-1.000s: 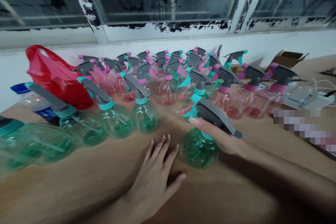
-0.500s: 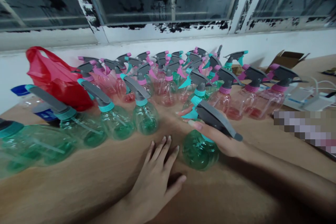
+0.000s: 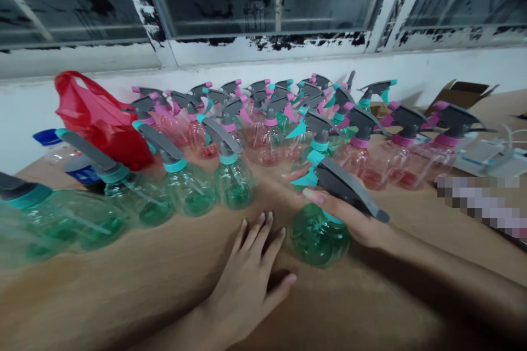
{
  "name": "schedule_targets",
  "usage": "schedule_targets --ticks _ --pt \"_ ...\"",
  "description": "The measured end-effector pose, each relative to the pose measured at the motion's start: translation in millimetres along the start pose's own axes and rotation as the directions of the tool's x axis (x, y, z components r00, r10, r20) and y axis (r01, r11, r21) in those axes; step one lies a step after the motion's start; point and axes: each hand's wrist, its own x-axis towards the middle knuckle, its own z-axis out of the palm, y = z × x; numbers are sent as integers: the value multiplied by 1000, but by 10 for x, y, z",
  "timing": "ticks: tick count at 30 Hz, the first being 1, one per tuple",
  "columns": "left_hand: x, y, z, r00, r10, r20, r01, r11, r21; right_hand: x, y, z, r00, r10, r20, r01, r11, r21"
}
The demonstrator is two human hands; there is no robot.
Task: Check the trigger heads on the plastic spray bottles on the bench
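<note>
My right hand (image 3: 354, 219) is wrapped around the neck of a green spray bottle (image 3: 319, 238), just under its grey and teal trigger head. The bottle stands upright on the wooden table (image 3: 164, 279), with some of my fingers hidden behind it. Palm down on the tabletop, my left hand (image 3: 249, 279) lies with its fingers spread, just left of that bottle and apart from it. Beyond my left fingertips stands another green spray bottle (image 3: 234, 186), the nearest of a row running left.
Several pink spray bottles (image 3: 269, 145) and more green ones crowd the back. A red plastic bag (image 3: 107, 131) and a blue-capped bottle (image 3: 51, 148) sit at left. To the right are a cardboard box (image 3: 457, 96), white devices with cables (image 3: 489, 153) and a blurred-out flat item (image 3: 481, 197).
The whole view has shifted slightly, so everything appears a little further right. Both hands keep their poses, and the right hand's grip on the bottle is the same.
</note>
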Motion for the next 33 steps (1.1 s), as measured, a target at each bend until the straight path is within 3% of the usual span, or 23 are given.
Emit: schedule_targets --ticks 15,21,33 --pt "8 -2 -2 999 -7 41 5 999 53 26 1 -8 1000 -17 2 18 1000 -14" --pt "-2 -10 4 999 6 43 -8 998 63 29 8 6 992 -52 -113 36 990 -138" --pt "-8 -17 24 999 13 31 -17 992 122 -11 -36 9 998 -47 -38 44 995 -90"
